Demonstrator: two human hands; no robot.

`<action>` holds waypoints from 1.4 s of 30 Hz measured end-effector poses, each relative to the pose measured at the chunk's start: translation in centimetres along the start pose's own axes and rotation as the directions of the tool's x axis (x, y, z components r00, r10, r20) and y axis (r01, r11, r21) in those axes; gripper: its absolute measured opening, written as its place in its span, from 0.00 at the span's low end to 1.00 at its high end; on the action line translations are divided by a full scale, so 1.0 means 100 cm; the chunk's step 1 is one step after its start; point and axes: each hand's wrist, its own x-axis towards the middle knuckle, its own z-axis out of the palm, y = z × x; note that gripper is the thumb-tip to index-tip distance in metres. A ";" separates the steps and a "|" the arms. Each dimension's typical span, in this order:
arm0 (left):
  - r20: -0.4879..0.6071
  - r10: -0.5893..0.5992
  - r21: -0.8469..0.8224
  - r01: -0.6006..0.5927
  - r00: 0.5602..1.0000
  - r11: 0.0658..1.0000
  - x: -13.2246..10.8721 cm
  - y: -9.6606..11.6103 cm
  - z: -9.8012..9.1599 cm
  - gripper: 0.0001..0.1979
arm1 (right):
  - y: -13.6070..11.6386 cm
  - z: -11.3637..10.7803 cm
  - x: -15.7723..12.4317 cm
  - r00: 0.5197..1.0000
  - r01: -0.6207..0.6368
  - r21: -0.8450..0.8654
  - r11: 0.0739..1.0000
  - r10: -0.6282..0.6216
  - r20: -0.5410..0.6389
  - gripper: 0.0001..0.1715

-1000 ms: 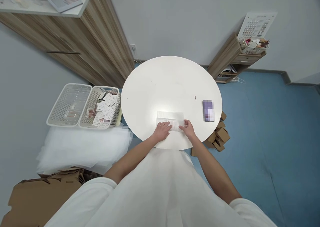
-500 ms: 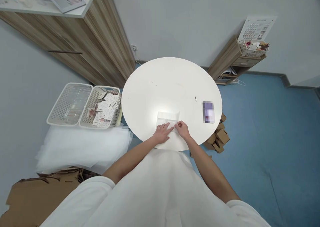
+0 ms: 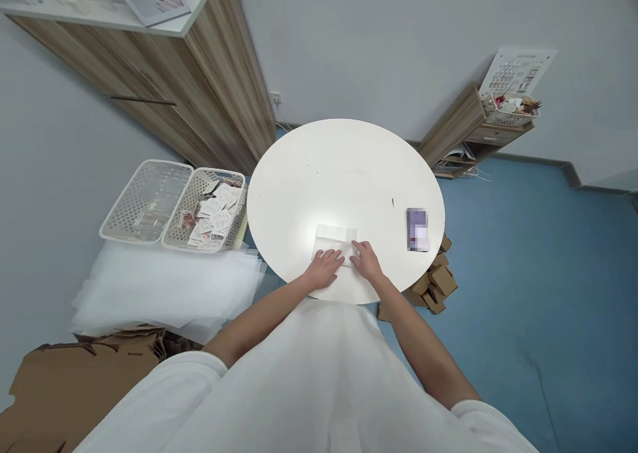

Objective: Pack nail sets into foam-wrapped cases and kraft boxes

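A thin white foam sheet [image 3: 335, 236] lies on the round white table [image 3: 343, 174] near its front edge. My left hand [image 3: 323, 268] rests flat on the sheet's near left part, fingers stretched out. My right hand [image 3: 367, 260] lies beside it on the sheet's right end, fingers pressing down on the folded edge. The two hands nearly touch. What lies under the sheet, if anything, is hidden.
A small purple and white pack [image 3: 417, 229] sits at the table's right edge. Two white mesh baskets [image 3: 174, 204] stand on the left, one with several small cards. Foam sheets [image 3: 164, 287] are stacked below them. Small cardboard boxes [image 3: 434, 280] lie on the blue floor.
My right hand has moved left toward my left hand, bringing the sheet's right end over. The sheet now looks narrower. The view has shifted slightly.
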 end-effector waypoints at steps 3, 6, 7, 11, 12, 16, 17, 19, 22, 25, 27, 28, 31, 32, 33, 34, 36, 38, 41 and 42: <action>-0.013 -0.067 -0.060 0.066 0.998 0.996 -0.005 0.000 -0.001 0.27 | -0.005 0.005 -0.003 0.992 0.080 -0.183 0.980 -0.060 0.110 0.32; -0.061 -0.409 -0.209 0.389 0.910 0.897 -0.015 -0.005 0.002 0.30 | -0.013 0.014 -0.004 0.994 0.069 -0.247 0.967 -0.044 0.105 0.32; -0.054 -0.559 -0.283 0.525 0.827 0.803 -0.019 -0.008 0.003 0.32 | -0.016 0.018 -0.005 0.995 0.063 -0.249 0.967 -0.040 0.096 0.32; 0.095 -0.837 -0.580 0.714 0.538 0.393 -0.032 -0.025 0.009 0.33 | -0.025 0.028 -0.006 0.992 0.078 -0.203 0.976 -0.056 0.113 0.32; 0.120 -0.844 -0.639 0.691 0.522 0.337 -0.033 -0.028 0.010 0.33 | -0.027 0.030 -0.006 0.990 0.086 -0.187 0.979 -0.063 0.122 0.32; 0.207 -0.869 -0.747 0.646 0.450 0.157 -0.030 -0.038 0.007 0.34 | -0.031 0.033 -0.007 0.987 0.092 -0.145 0.985 -0.071 0.143 0.32; 0.238 -0.873 -0.746 0.655 0.426 0.116 -0.028 -0.039 0.005 0.35 | -0.031 0.033 -0.006 0.987 0.093 -0.141 0.986 -0.073 0.144 0.32; 0.286 -0.865 -0.728 0.680 0.412 0.084 -0.024 -0.043 0.001 0.34 | -0.031 0.033 -0.006 0.987 0.098 -0.137 0.986 -0.078 0.143 0.32; 0.305 -0.823 -0.700 0.699 0.480 0.148 -0.020 -0.049 -0.007 0.23 | -0.030 0.033 -0.005 0.986 0.108 -0.127 0.986 -0.090 0.137 0.32; 0.314 -0.771 -0.700 0.684 0.553 0.205 -0.017 -0.051 -0.013 0.11 | -0.028 0.032 -0.005 0.988 0.112 -0.117 0.987 -0.098 0.121 0.32; 0.310 -0.744 -0.710 0.664 0.592 0.234 -0.015 -0.050 -0.016 0.07 | -0.027 0.032 -0.004 0.988 0.114 -0.119 0.986 -0.101 0.113 0.32; 0.303 -0.733 -0.717 0.652 0.610 0.246 -0.014 -0.049 -0.017 0.05 | -0.026 0.032 -0.004 0.988 0.116 -0.120 0.986 -0.103 0.113 0.32; 0.262 -0.711 -0.740 0.608 0.653 0.286 -0.009 -0.044 -0.021 0.04 | -0.025 0.031 -0.002 0.986 0.133 -0.112 0.985 -0.120 0.120 0.32; 0.241 -0.705 -0.744 0.594 0.667 0.308 -0.007 -0.043 -0.022 0.03 | -0.025 0.031 -0.001 0.984 0.141 -0.106 0.984 -0.128 0.123 0.32; 0.219 -0.697 -0.743 0.580 0.683 0.335 -0.004 -0.040 -0.023 0.03 | -0.025 0.031 0.000 0.983 0.146 -0.099 0.984 -0.133 0.126 0.32; 0.197 -0.687 -0.737 0.568 0.699 0.366 -0.002 -0.037 -0.024 0.04 | -0.025 0.032 0.001 0.983 0.144 -0.089 0.985 -0.132 0.127 0.32; 0.162 -0.665 -0.717 0.550 0.729 0.429 0.005 -0.031 -0.024 0.04 | -0.025 0.035 0.002 0.986 0.121 -0.057 0.991 -0.114 0.120 0.32; 0.147 -0.648 -0.694 0.544 0.747 0.471 0.011 -0.023 -0.022 0.05 | -0.024 0.038 0.004 0.991 0.087 -0.005 0.996 -0.086 0.104 0.32; 0.150 -0.635 -0.670 0.550 0.758 0.499 0.021 -0.012 -0.016 0.05 | -0.023 0.042 0.007 0.995 0.058 0.079 0.995 -0.064 0.077 0.29; 0.153 -0.633 -0.664 0.553 0.759 0.503 0.024 -0.008 -0.014 0.06 | -0.021 0.042 0.007 0.996 0.054 0.106 0.993 -0.062 0.068 0.28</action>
